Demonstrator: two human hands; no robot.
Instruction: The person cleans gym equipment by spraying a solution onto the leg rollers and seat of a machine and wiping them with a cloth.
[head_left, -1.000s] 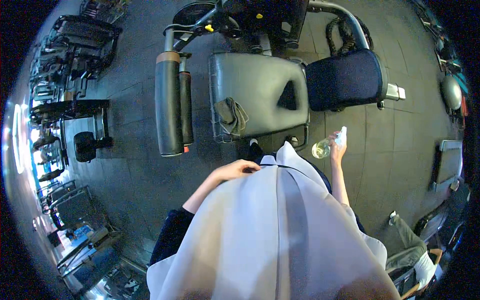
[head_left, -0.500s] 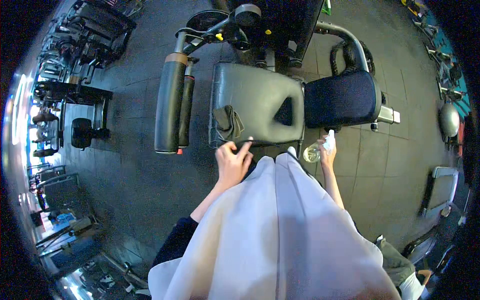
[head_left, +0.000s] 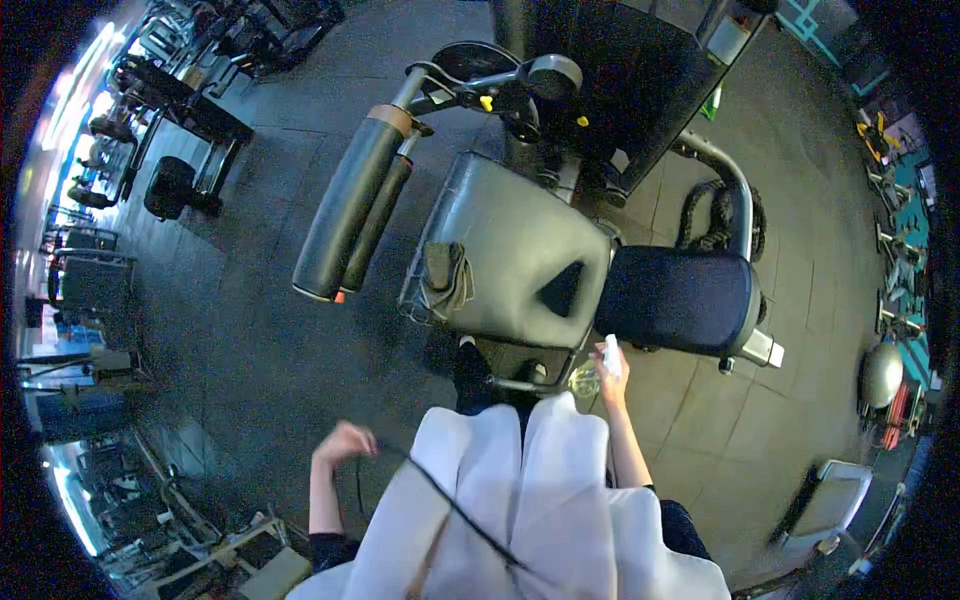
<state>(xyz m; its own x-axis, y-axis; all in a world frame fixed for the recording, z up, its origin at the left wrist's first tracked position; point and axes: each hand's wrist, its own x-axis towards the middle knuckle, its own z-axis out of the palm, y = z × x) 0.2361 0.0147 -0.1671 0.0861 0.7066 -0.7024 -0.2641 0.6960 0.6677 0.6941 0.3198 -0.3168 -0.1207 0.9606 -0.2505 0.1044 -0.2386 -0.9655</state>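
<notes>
My left hand is out to the left of my white top, its fingers closed on a thin black cable that crosses my front. In my right hand is a clear spray bottle with a white head, just below the dark seat pad. A dark folded cloth lies on the left part of the grey padded bench, touched by neither hand.
The machine's roller pads stand left of the bench, and the navy seat is on its right. A coiled black rope lies behind that seat. Racks line the left edge; a grey ball sits at the far right.
My left hand has moved from the bench edge out to the left and now holds the cable. The view has turned, tilting the bench. The bottle remains in my right hand.
</notes>
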